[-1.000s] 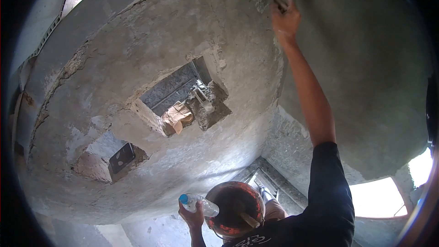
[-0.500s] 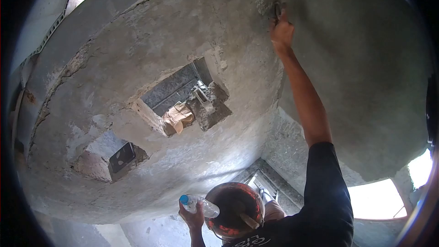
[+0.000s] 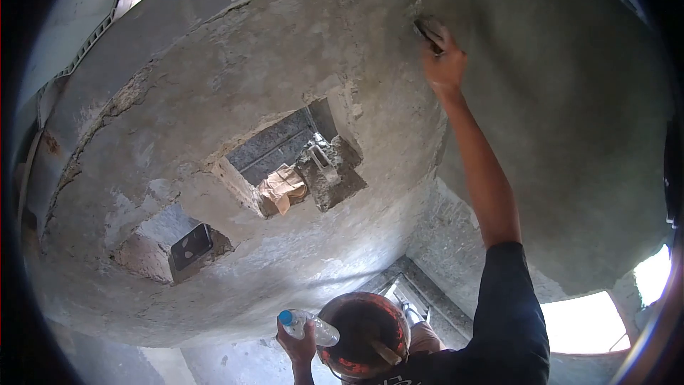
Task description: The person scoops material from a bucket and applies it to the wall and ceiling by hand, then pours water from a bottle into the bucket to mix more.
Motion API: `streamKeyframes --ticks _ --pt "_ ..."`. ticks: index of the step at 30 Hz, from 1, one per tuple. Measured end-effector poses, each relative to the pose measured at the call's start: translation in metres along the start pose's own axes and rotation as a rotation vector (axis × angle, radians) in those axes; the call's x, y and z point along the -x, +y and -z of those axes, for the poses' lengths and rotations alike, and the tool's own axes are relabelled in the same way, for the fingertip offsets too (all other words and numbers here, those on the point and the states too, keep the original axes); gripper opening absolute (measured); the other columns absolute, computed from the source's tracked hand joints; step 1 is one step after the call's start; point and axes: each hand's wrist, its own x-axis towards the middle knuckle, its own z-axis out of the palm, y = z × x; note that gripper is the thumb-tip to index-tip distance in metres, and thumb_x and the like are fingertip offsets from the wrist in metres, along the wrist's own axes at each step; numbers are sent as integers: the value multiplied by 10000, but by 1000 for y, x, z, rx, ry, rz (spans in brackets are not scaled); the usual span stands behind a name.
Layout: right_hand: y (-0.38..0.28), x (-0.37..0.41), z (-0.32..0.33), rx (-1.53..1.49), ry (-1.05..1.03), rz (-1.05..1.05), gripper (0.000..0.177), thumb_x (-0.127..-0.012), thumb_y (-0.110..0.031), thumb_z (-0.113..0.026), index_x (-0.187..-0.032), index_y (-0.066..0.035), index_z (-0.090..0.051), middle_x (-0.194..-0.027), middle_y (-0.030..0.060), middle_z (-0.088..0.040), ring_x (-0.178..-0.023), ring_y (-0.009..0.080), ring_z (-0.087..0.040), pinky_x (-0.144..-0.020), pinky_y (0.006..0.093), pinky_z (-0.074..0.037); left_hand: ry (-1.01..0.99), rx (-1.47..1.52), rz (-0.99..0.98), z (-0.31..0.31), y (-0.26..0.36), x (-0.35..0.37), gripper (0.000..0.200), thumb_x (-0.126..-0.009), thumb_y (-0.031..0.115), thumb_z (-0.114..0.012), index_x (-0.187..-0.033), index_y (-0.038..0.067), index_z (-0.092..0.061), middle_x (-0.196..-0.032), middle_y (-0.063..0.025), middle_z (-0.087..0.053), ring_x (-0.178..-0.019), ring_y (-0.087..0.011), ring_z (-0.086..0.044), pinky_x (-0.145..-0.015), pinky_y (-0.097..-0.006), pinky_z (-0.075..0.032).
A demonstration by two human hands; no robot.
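Observation:
My right hand (image 3: 444, 64) is raised to the upper wall, closed on a dark, flat trowel (image 3: 429, 31) that lies against the surface. The blade is partly hidden by my fingers. Around it, rough, lighter wall meets a smooth, darker plastered stretch (image 3: 563, 121). Low in view, my left hand (image 3: 298, 346) grips a clear plastic bottle (image 3: 320, 330) with a blue cap, tilted over the rim of a bucket. The bucket (image 3: 333, 308) is dark with red-orange patches, and a wooden handle (image 3: 385, 351) sticks up inside it.
A wall recess holds crumpled brown paper (image 3: 283, 187) and a grey hollow metal-looking piece (image 3: 323, 162) on a mortar-covered ledge. A smaller niche at left holds a phone (image 3: 191, 246). Bright openings (image 3: 584, 317) show at lower right.
My right hand and the trowel have shifted slightly downward, and the trowel's angle has turned. My left hand still holds the bottle by the bucket. The view has tilted a little.

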Motion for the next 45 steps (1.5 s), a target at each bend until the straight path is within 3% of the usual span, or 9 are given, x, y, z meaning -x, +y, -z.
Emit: streamKeyframes --ticks 4,13,19,21,25,31,33,36,45 --pt "-7 -27 8 -10 115 -184 401 -735 -107 -599 -1103 46 -551 -941 191 -653 -807 285 -664 -735 344 -524 0 17 24 2 2 0 376 -734 166 -682 -1027 -14 -530 -855 -133 -618 -770 -250 -607 -727 -379 -479" --pt "14 -15 -14 107 106 139 440 -768 -123 -580 -1156 71 -501 -959 202 -652 -761 254 -666 -721 319 -507 65 20 16 -4 0 2 362 -691 160 -703 -975 9 -536 -834 -122 -614 -761 -248 -611 -716 -366 -480" --pt "0 -12 14 -13 78 -221 446 -756 -110 -588 -1156 67 -504 -951 195 -655 -829 232 -667 -714 314 -510 21 75 1 -9 9 0 369 -690 168 -707 -974 8 -535 -833 -117 -610 -764 -240 -605 -720 -360 -479" --pt "10 -39 10 -20 243 -43 434 -761 -86 -577 -1162 62 -503 -962 195 -654 -772 212 -668 -692 308 -510 51 91 -8 -10 15 -2 360 -659 160 -734 -924 18 -535 -789 -108 -610 -721 -245 -610 -693 -360 -484" --pt "6 -62 -1 -102 90 0 507 -747 -42 -552 -1230 33 -418 -1019 214 -624 -798 321 -652 -713 347 -522 37 78 -8 -11 15 -1 405 -696 202 -713 -996 5 -523 -842 -120 -604 -770 -248 -602 -725 -364 -476" --pt "35 -22 -17 411 150 298 465 -768 -30 -536 -1220 -4 -431 -901 178 -655 -774 350 -636 -698 403 -530 -31 58 0 -13 21 0 441 -735 243 -688 -1059 -8 -524 -896 -139 -608 -820 -260 -603 -755 -376 -471" --pt "43 -5 -10 433 -73 -102 482 -763 -53 -556 -1225 3 -427 -851 178 -656 -816 362 -627 -702 403 -529 -49 65 3 -16 25 0 430 -733 233 -686 -1052 -9 -528 -895 -140 -610 -820 -262 -605 -754 -376 -472" --pt "45 8 9 365 -94 -294 471 -756 -79 -566 -1207 15 -468 -852 179 -661 -874 348 -627 -750 399 -516 10 78 -46 -15 24 -1 359 -659 179 -727 -912 17 -531 -781 -111 -606 -716 -249 -611 -684 -359 -481" --pt "38 -19 35 -70 10 -482 338 -746 -152 -580 -1038 10 -631 -924 153 -663 -841 242 -637 -777 315 -472 -99 54 20 -9 22 -9 348 -695 126 -694 -985 -3 -551 -850 -99 -621 -772 -197 -605 -731 -336 -480"
